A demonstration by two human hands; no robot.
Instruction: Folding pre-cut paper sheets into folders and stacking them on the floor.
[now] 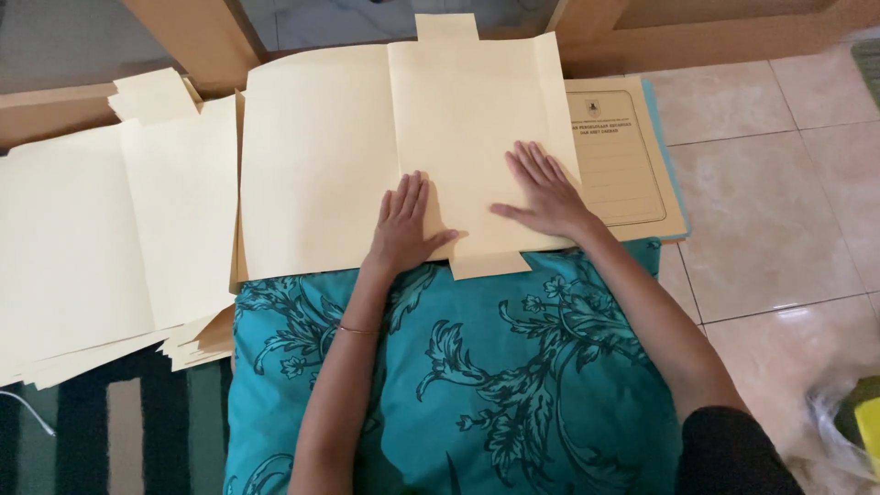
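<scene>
Two hands lie flat and open on a cream paper folder (385,147) that is spread out in front of me. My left hand (403,227) presses palm-down near the folder's lower edge, just beside the middle crease, fingers together and thumb out to the side. My right hand (543,194) rests flat on the right-hand panel, fingers spread and pointing away from me. Neither hand grips anything; both only press down.

The folder lies half on a teal pillow with a dark leaf pattern (477,367) under my forearms, and half beyond it toward a wooden frame (697,41). A small tab sticks out at the far edge beyond my right hand, and another flap pokes out at the near edge between my hands.

I judge the folder to be light, thin card: stiff enough to hold a crease, yet easy to bend or dent, and smooth enough to slide under a palm. The soft pillow beneath gives little backing, so flat pressure seems safer than pinching. An edge or a tab looks like the best place to lift it.

To the left of my left hand sits a stack of similar cream folders (101,247), fanned at its edges. To the right of my right hand a printed folder (623,165) peeks out, lying on the tiled floor (779,211).
</scene>
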